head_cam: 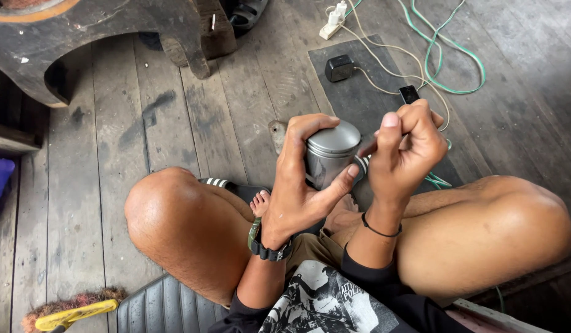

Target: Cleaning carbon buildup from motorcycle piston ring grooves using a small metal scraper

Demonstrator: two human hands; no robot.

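My left hand point(301, 182) grips a grey metal piston-like cylinder point(330, 154) from its left side, fingers over the top edge and thumb under it. My right hand point(405, 151) is closed just right of the cylinder, fingers curled as if pinching something small against its side; what it holds is hidden. I sit cross-legged on a wooden plank floor point(143, 123), with both knees in view and a bare foot point(261, 202) beneath my left hand.
A dark mat point(359, 98) lies ahead with a small black box point(339, 67), a black plug point(409, 93), beige and green cables point(448, 58) and a white power strip point(332, 23). A heavy dark wooden piece point(100, 31) stands at top left. A yellow-handled brush point(69, 311) lies at bottom left.
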